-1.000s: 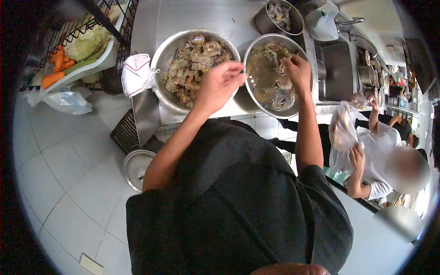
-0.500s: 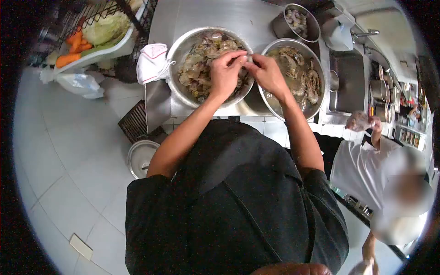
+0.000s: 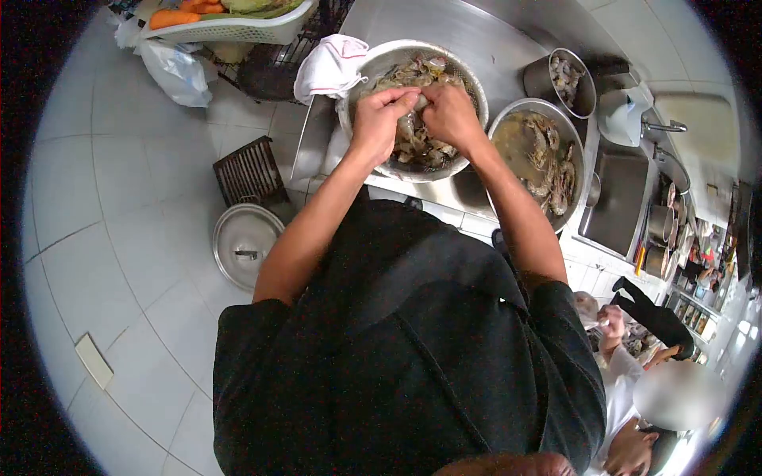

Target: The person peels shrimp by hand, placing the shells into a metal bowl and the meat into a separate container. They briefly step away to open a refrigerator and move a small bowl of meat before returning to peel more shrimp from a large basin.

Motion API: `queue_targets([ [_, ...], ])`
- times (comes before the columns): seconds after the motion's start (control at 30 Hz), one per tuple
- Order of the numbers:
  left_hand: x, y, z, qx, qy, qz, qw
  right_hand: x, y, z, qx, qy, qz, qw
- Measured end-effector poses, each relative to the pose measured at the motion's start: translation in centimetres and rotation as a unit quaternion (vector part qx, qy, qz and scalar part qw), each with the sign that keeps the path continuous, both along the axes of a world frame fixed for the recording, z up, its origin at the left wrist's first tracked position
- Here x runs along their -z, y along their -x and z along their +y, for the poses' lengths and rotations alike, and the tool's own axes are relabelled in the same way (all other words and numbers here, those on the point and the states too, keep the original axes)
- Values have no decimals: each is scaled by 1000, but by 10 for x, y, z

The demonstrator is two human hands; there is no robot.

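Observation:
Above a metal colander bowl (image 3: 369, 62) of shrimp shells and heads (image 3: 413, 147), both my hands meet. My left hand (image 3: 379, 120) pinches a small greyish shrimp (image 3: 421, 101) from the left, its fingers closed. From the right, my right hand (image 3: 452, 115) closes on the same shrimp, mostly covering it. Right of the colander stands a wide metal bowl (image 3: 577, 147) with whole shrimp (image 3: 561, 186) in cloudy liquid. Behind it, a smaller metal pot (image 3: 589, 95) holds peeled shrimp (image 3: 565, 79).
A white cloth (image 3: 332, 70) lies at the counter's left corner. Further left are a vegetable basket (image 3: 262, 30), a plastic bag (image 3: 175, 73) and a lidded pot (image 3: 246, 247) on the floor. The sink (image 3: 617, 194) is at right; people (image 3: 623, 373) stand at lower right.
The view has shifted, so the counter and bowls appear further right. My hands remain together over the colander, now lower against it. The co-worker at right appears lower in view.

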State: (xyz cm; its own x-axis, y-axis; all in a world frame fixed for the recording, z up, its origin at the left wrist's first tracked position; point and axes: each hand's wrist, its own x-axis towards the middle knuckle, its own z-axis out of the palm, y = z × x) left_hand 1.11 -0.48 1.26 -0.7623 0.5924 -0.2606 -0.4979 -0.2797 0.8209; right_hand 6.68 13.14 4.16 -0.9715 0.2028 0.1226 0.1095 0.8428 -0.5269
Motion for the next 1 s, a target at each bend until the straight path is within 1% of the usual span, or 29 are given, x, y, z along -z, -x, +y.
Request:
queue_targets([
  [0.07,-4,-1,-8,2,-11,-19,1000,7,6,9,-27,-57,43,997],
  [0.1,-4,0,-11,6,-16,-29,999,2,9,16,-33,-41,42,998],
  [0.2,6,-2,-20,-2,3,-44,999,-5,24,33,38,-3,94,995],
  [0.23,6,-2,-22,-2,26,-42,999,-10,26,34,39,14,69,997],
  [0.3,10,-2,-22,-22,23,-50,998,0,23,28,61,-172,123,975],
  [0.37,16,1,-14,-30,9,-61,998,3,19,33,83,-142,66,984],
  [0.4,14,1,-12,-38,27,-47,998,-6,11,28,90,-16,-18,996],
  [0.43,10,-1,-10,-48,44,-34,997,-13,3,22,93,110,-102,984],
  [0.47,8,-4,-8,-56,64,-21,996,-15,-6,13,107,177,-121,971],
  [0.53,7,-12,1,-68,56,-11,996,-13,-16,-8,137,310,-153,928],
  [0.63,11,-22,11,-70,75,-8,995,7,-19,-20,204,308,-36,929],
  [0.67,12,-24,15,-69,85,-8,994,12,-20,-25,210,242,0,947],
  [0.73,10,-32,21,-87,46,-50,994,12,-20,-38,217,102,69,968],
  [0.77,9,-34,23,-94,25,-71,993,20,-19,-42,186,46,165,967],
  [0.8,9,-34,26,-102,3,-91,991,21,-19,-43,185,31,155,970],
  [0.87,9,-34,27,-92,30,-68,993,23,-22,-47,179,4,133,975],
  [1.0,14,-30,25,-89,93,-40,991,22,-20,-47,139,0,136,981],
])
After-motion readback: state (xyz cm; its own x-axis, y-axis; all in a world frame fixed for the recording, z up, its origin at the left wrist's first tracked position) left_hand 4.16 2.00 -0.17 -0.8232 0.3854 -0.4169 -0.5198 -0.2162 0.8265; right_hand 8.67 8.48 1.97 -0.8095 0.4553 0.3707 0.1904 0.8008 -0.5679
